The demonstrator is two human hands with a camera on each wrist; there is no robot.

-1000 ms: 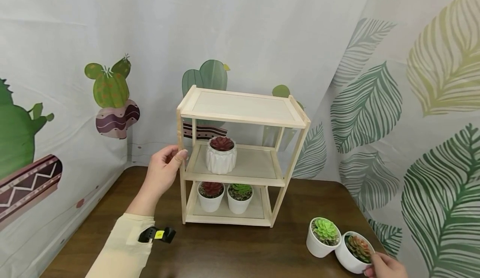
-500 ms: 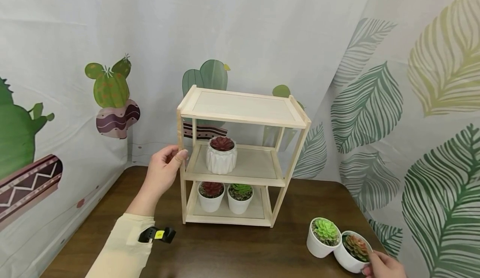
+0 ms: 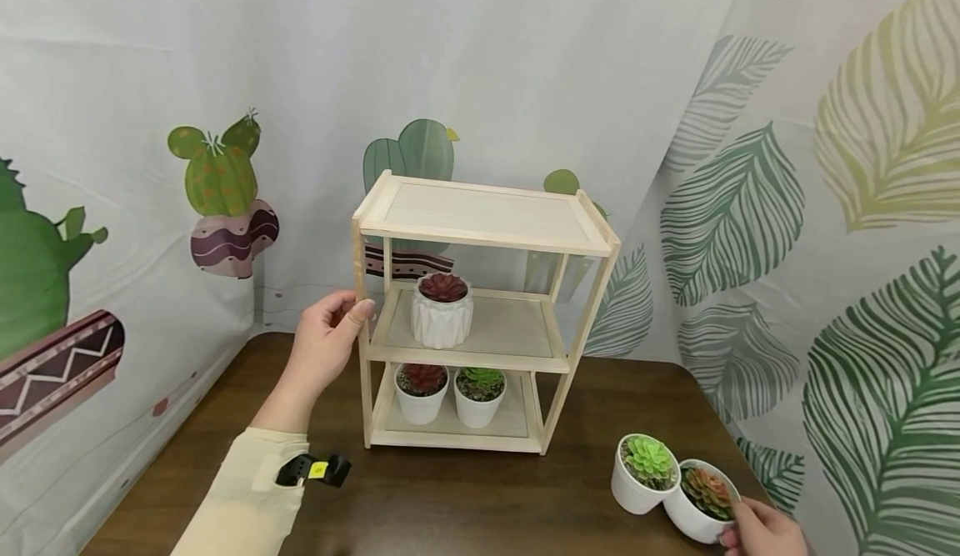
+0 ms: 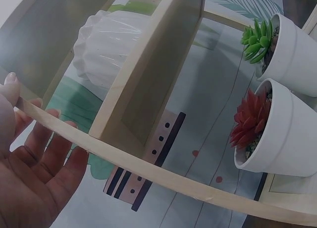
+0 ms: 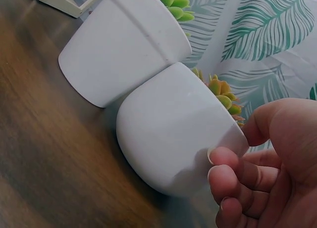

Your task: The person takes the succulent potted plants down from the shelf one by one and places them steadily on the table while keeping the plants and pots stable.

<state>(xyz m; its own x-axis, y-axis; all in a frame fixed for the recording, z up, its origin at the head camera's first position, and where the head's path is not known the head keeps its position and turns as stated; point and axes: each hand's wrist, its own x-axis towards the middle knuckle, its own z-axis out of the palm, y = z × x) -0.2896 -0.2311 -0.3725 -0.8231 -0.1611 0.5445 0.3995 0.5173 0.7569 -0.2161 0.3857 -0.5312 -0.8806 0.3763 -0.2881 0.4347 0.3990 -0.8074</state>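
A wooden three-tier shelf (image 3: 480, 364) stands on the table, its left front post pinched between the thumb and fingers of my left hand (image 3: 330, 335). On its middle tier sits a ribbed white pot with a dark red succulent (image 3: 442, 314). Below it, a red succulent pot (image 3: 422, 402) and a green succulent pot (image 3: 478, 406) share the bottom tier. At the right, my right hand (image 3: 765, 531) pinches the rim of a rounded white pot with an orange-green succulent (image 5: 173, 134). That pot leans against a tapered white pot with a bright green succulent (image 5: 121, 44).
The brown wooden table (image 3: 465, 506) carries everything, with its right edge close beyond the two pots. A hanging cloth (image 3: 510, 64) printed with cacti and leaves encloses the back and sides. A black strap (image 3: 313, 469) is on my left wrist.
My right hand has shifted the orange-green succulent pot slightly to the left, towards the bright green one. My left hand has stayed on the shelf post.
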